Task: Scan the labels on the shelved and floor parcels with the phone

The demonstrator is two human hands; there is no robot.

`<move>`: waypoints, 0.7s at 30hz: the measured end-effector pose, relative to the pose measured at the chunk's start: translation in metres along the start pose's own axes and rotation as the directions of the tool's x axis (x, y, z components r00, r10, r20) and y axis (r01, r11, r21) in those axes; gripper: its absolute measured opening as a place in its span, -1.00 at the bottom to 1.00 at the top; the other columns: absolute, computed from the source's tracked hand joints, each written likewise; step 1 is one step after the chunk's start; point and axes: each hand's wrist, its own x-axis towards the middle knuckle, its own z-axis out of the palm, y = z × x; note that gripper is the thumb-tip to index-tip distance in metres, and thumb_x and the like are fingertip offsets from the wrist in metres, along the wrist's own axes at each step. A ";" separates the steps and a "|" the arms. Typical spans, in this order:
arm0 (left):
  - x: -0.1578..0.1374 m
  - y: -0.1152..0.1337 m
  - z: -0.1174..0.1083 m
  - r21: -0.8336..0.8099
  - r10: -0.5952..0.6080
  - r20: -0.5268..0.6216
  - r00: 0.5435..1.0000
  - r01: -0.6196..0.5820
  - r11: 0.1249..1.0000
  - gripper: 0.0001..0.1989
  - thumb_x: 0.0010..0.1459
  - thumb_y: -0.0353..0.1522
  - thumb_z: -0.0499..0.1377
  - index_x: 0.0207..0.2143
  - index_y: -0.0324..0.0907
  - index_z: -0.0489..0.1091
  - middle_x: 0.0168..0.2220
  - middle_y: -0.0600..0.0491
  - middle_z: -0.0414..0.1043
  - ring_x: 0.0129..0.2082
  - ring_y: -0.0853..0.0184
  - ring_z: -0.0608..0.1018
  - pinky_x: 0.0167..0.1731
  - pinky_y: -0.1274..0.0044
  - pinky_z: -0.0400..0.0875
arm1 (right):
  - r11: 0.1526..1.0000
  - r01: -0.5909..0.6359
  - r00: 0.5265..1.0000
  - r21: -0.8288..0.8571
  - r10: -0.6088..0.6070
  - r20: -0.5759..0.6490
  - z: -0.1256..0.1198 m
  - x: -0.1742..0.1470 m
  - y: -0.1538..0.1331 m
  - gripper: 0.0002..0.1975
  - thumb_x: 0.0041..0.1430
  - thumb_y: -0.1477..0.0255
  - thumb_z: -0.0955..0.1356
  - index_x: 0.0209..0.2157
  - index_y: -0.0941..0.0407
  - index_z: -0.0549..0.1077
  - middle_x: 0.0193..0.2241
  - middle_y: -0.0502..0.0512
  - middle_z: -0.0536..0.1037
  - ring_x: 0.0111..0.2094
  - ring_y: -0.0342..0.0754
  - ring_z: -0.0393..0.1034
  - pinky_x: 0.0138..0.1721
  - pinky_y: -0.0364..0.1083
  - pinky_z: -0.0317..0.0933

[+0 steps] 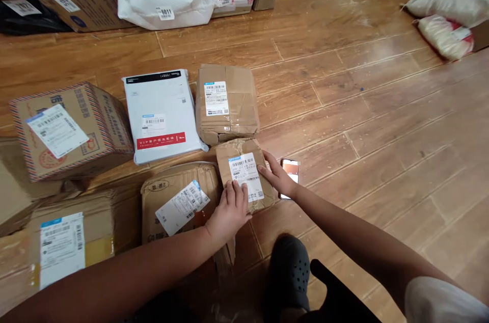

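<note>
A small cardboard box (223,156) with a white shipping label (250,180) is between my two hands. My left hand (231,206) grips its near left part, the fingers lying over the label's lower left. At the box's right edge is my right hand (277,175), with its thumb on top and its other fingers partly hidden along the side. Just right of that hand a phone (290,180) lies on the floor with its screen lit. Beyond the held box sits another taped cardboard box (242,93), and a wider labelled carton (164,188) is on its left.
A flat white parcel (156,93) and a striped-edge carton (103,144) lie at left, with a taped box (97,211) nearer me. Numbered parcels, including a white bag (141,7), line the back. Sacks (451,4) lie far right. My dark clog (288,272) stands close below.
</note>
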 end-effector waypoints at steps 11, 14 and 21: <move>0.003 0.012 0.003 0.121 0.024 -0.021 1.000 -0.021 0.992 -0.38 0.25 -0.17 0.10 0.08 -0.63 0.36 -0.01 -0.56 0.41 -0.04 -0.12 0.54 -0.07 0.22 0.48 | 0.746 -0.649 0.628 -0.151 0.414 -0.659 -0.011 -0.082 0.104 -0.41 0.13 0.16 0.41 0.09 0.18 0.30 0.12 0.30 0.32 0.16 0.30 0.18 0.15 0.34 0.03; 0.002 0.018 0.002 0.142 0.048 -0.026 0.999 -0.044 0.989 -0.49 0.28 -0.31 0.06 0.06 -0.65 0.36 -0.03 -0.53 0.43 -0.08 -0.05 0.55 -0.08 0.26 0.49 | 0.727 -0.661 0.643 -0.184 0.424 -0.638 -0.007 -0.087 0.114 -0.47 0.15 0.21 0.42 0.07 0.18 0.33 0.10 0.27 0.35 0.15 0.26 0.20 0.14 0.31 0.07; 0.003 0.027 0.002 0.209 0.069 -0.055 0.996 -0.056 0.976 -0.58 0.28 -0.44 0.01 0.04 -0.62 0.39 -0.05 -0.46 0.47 -0.11 0.02 0.57 -0.09 0.27 0.48 | 0.805 -0.584 0.745 -0.102 0.482 -0.460 -0.035 -0.075 0.106 -0.62 0.22 0.28 0.39 -0.01 0.16 0.37 -0.07 0.17 0.46 -0.10 0.09 0.41 -0.08 0.16 0.34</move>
